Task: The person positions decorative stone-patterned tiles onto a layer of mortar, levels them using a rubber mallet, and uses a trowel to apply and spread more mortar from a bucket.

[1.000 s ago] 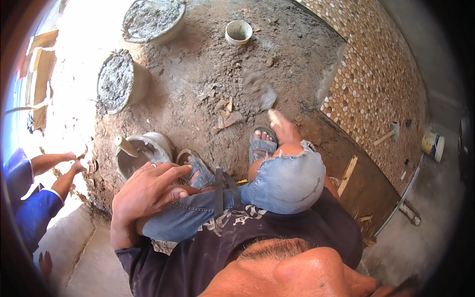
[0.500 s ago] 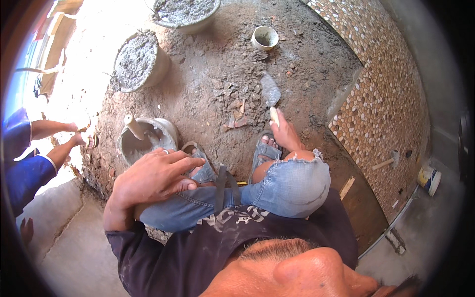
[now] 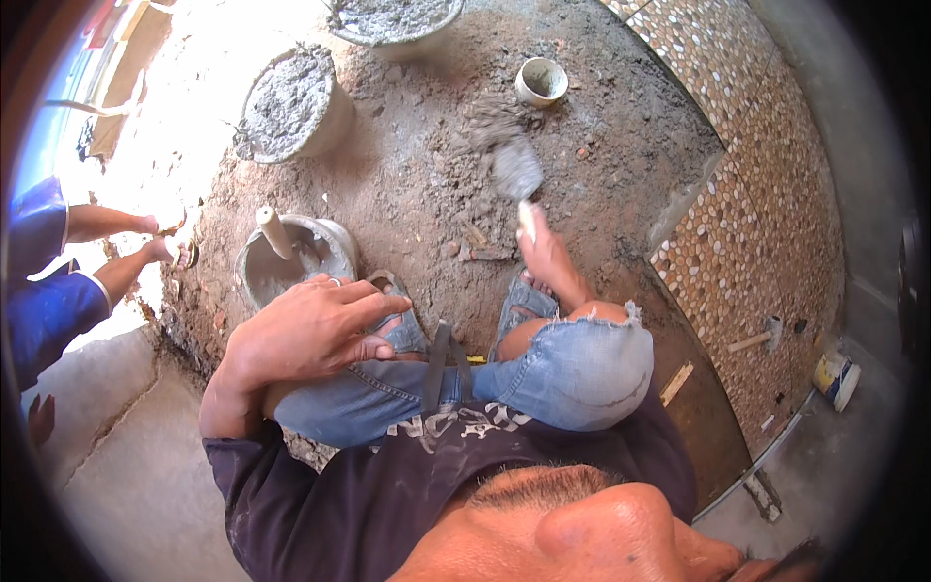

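Note:
My right hand (image 3: 551, 254) grips the pale handle of a trowel (image 3: 517, 170). Its grey blade is blurred by motion over the loose brown soil (image 3: 427, 184), and a smeared clump of soil lies at its far edge. My left hand (image 3: 315, 328) rests on my left knee, holding nothing, with the fingers loosely stretched and a ring on one of them. Just beyond that hand stands a bucket (image 3: 254, 267) with wet grey mortar inside and a pale-handled tool (image 3: 274, 233) leaning in it. Past the trowel is a small white cup (image 3: 541, 81) with grey residue.
Two buckets heaped with mortar, one nearer (image 3: 286, 107) and one farther (image 3: 393, 19), stand beyond. At right lies pebble-patterned tiling (image 3: 766, 194) with a hammer (image 3: 756, 339) on it. A paint tub (image 3: 836, 378) lies near the wall. Another person's legs (image 3: 121, 247) are at left.
The trowel has swept leftward and a little nearer, and soil is shifting at its blade. My left hand stays on the knee. The view has shifted slightly.

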`<state>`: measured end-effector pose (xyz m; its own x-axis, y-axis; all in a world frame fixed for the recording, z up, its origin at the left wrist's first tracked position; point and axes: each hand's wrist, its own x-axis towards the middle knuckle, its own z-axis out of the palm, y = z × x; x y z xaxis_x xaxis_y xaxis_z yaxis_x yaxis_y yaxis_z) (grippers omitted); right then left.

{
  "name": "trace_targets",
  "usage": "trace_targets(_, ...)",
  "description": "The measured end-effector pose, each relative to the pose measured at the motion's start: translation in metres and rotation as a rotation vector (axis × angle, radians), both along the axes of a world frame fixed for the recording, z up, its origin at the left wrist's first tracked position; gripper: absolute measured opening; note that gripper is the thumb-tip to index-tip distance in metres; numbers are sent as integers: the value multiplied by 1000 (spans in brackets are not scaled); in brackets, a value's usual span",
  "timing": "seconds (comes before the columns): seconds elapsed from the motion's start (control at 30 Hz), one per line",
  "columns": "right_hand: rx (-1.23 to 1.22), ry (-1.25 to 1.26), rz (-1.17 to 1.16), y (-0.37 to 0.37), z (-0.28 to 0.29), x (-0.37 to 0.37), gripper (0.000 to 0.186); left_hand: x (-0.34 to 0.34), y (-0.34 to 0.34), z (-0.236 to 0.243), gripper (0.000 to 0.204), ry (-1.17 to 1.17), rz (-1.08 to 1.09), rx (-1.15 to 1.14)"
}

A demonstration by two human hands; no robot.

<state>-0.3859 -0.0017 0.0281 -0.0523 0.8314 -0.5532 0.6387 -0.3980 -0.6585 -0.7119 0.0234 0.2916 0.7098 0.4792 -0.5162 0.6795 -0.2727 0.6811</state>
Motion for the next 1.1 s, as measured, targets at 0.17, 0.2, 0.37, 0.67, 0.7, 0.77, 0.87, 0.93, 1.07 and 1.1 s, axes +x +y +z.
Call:
trace_targets(0.17,281,-90,288,1,13,0,60,-2,0,-6,53,15,15,30)
trace_targets(0.2,365,-213,276,8,7,16,61,-3,-2,-8,54,-23,4,29)
trace_targets(0.37,265,-381,129,74,-22,43,63,-8,-5,-3,54,8,-21,14)
trace_targets(0.67,51,-147,490,54,5,-29,60,-9,-3,-7,53,20,-8,95)
trace_targets(0.7,53,-181,396,65,20,-14,60,-10,-1,-10,53,-70,-42,114)
trace_targets(0.77,220,-199,160,91,0,9,60,-6,-10,-8,53,-121,-74,93)
trace_targets(0.87,-9,-19,98,107,-14,8,61,-10,-9,2,54,-18,-22,18)
trace_targets(0.93,147,-76,277,84,-16,-1,61,-15,-10,0,48,-77,-29,128)
trace_targets(1.07,112,-145,801,47,23,-19,56,-24,-10,-10,49,-77,3,140)
trace_targets(1.1,173,-134,670,53,25,-19,56,-24,-10,-11,50,-95,-10,155)
